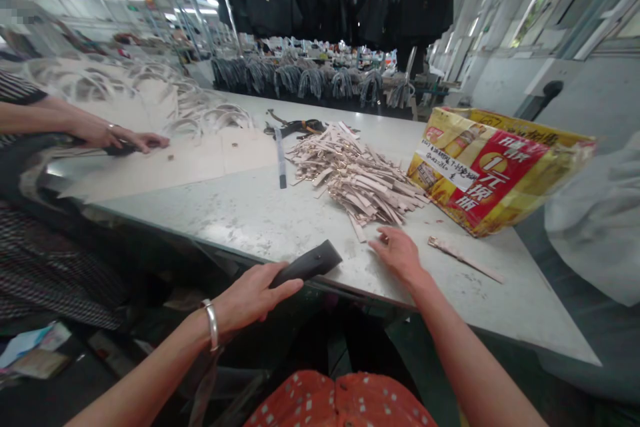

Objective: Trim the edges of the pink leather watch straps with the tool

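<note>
My left hand (253, 293), with a silver bangle at the wrist, is closed around a flat black strap piece (310, 263) at the near edge of the grey table (260, 213). My right hand (397, 253) lies on the table with fingers stretched out, its fingertips right at the near end of a heap of pale beige strips (357, 180). A single beige strip with a metal end (463, 258) lies to the right of that hand.
A yellow and red printed carton (495, 170) stands at the right. A co-worker's hands (127, 140) rest on beige sheets (165, 163) at the left. A dark ruler (281, 160) and black straps (300, 127) lie mid-table. Black bags (340, 0) hang behind.
</note>
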The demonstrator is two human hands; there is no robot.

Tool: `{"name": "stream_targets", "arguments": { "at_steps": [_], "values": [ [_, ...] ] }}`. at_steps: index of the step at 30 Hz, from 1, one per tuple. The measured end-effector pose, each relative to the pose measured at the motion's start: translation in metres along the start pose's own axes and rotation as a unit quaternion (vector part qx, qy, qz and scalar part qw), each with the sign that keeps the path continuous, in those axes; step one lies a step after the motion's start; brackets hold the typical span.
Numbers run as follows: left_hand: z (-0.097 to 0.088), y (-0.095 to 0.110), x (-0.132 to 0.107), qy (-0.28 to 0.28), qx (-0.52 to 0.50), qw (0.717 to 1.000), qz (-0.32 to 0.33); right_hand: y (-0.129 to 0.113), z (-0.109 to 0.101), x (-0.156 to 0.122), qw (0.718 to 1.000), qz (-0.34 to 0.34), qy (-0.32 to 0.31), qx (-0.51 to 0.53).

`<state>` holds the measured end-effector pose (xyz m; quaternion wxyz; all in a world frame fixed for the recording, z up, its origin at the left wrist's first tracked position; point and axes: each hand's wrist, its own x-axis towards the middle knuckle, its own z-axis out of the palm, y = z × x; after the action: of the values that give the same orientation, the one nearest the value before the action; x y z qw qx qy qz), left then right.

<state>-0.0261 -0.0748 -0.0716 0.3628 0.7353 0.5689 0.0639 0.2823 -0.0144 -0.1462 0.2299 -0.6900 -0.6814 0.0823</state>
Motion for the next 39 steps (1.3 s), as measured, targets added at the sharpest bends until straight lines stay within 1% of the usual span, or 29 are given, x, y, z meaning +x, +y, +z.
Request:
{"name": "stream_targets", "arguments": {
  "at_steps": [1, 3, 4, 6, 9, 13, 15, 18, 19, 20, 22, 24, 26, 28, 31, 35, 37, 39],
  "values": [
    [0.001, 0.0, -0.002, -0.001, 0.002, 1.0, 0.003, -0.017, 0.008, 0.005, 1.0, -0.001, -0.009, 0.01],
    [0.002, 0.001, -0.006, -0.006, 0.002, 1.0, 0.007, -0.038, 0.019, 0.012, 0.999, 0.016, -0.015, 0.03],
    [0.002, 0.0, -0.007, -0.008, 0.002, 1.0, 0.007, -0.043, 0.023, 0.015, 0.999, 0.028, -0.018, 0.041],
    [0.001, -0.002, -0.01, -0.006, 0.001, 1.0, 0.006, -0.044, 0.025, 0.018, 0.997, 0.045, -0.029, 0.061],
    [0.0, -0.007, -0.012, 0.001, 0.0, 1.0, 0.003, -0.035, 0.022, 0.014, 0.995, 0.045, -0.048, 0.073],
    [0.003, -0.012, -0.009, -0.002, -0.006, 1.0, 0.006, -0.018, 0.01, 0.003, 0.991, 0.032, -0.096, 0.088],
    [0.004, -0.012, -0.007, -0.003, -0.009, 1.0, 0.008, -0.009, 0.001, -0.002, 0.979, 0.026, -0.154, 0.129],
    [0.006, -0.009, -0.006, -0.005, -0.008, 1.0, 0.011, 0.006, -0.016, -0.007, 0.944, 0.021, -0.249, 0.217],
    [0.007, -0.008, -0.006, -0.005, -0.007, 1.0, 0.012, 0.01, -0.021, -0.009, 0.937, 0.019, -0.265, 0.224],
    [0.007, -0.007, -0.005, -0.007, -0.006, 1.0, 0.013, 0.015, -0.027, -0.011, 0.939, 0.016, -0.27, 0.212],
    [0.007, -0.006, -0.004, -0.011, -0.002, 1.0, 0.014, 0.024, -0.037, -0.016, 0.952, 0.012, -0.266, 0.151],
    [0.006, -0.006, -0.003, -0.017, 0.005, 1.0, 0.013, 0.031, -0.045, -0.021, 0.966, 0.016, -0.245, 0.079],
    [0.005, -0.004, 0.0, -0.021, 0.014, 1.0, 0.013, 0.035, -0.05, -0.026, 0.976, 0.016, -0.216, 0.012],
    [0.004, -0.001, 0.003, -0.027, 0.022, 0.999, 0.015, 0.031, -0.048, -0.03, 0.985, 0.009, -0.171, -0.031],
    [0.002, 0.009, 0.011, -0.038, 0.025, 0.999, 0.015, 0.012, -0.036, -0.032, 0.994, -0.031, -0.101, -0.015],
    [0.0, 0.021, 0.023, -0.048, 0.025, 0.998, 0.01, -0.02, -0.011, -0.026, 0.996, -0.068, -0.04, 0.053],
    [-0.002, 0.023, 0.029, -0.049, 0.025, 0.998, 0.004, -0.028, -0.001, -0.024, 0.994, -0.072, -0.02, 0.078],
    [-0.004, 0.023, 0.033, -0.053, 0.028, 0.998, 0.003, -0.027, 0.004, -0.024, 0.992, -0.076, -0.01, 0.1]
  ]
}}
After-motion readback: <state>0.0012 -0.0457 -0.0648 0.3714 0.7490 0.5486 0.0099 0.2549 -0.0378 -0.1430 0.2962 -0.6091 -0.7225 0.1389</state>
